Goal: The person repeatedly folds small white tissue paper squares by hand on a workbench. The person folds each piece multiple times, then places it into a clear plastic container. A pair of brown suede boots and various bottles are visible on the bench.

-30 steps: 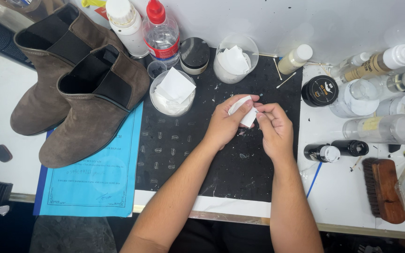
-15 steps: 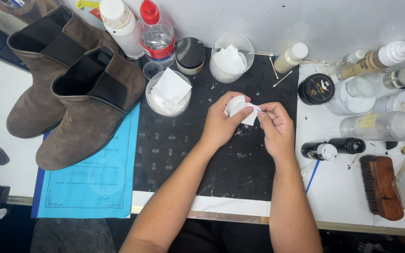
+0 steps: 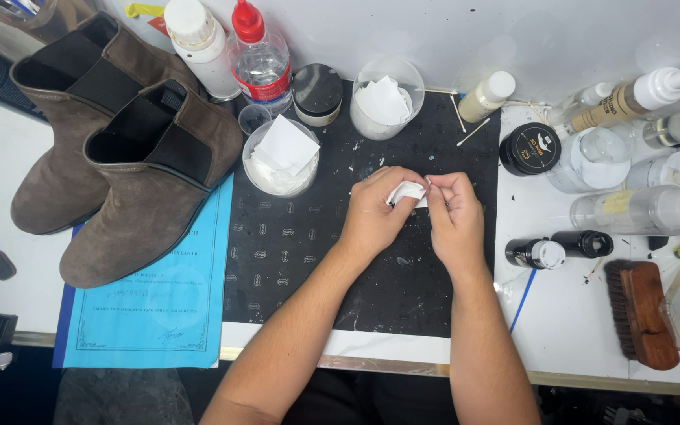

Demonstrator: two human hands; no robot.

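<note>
White pad (image 3: 408, 192) pinched between left hand (image 3: 373, 214) and right hand (image 3: 454, 216), above black mat (image 3: 293, 236).

both hands (image 3: 415, 212) meet fingertip to fingertip, forearms angled inward.

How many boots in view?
2. One boot stands at the table's far left; the other boot is just right of it, touching it, its toe on the blue sheet. None seem hidden.
</note>
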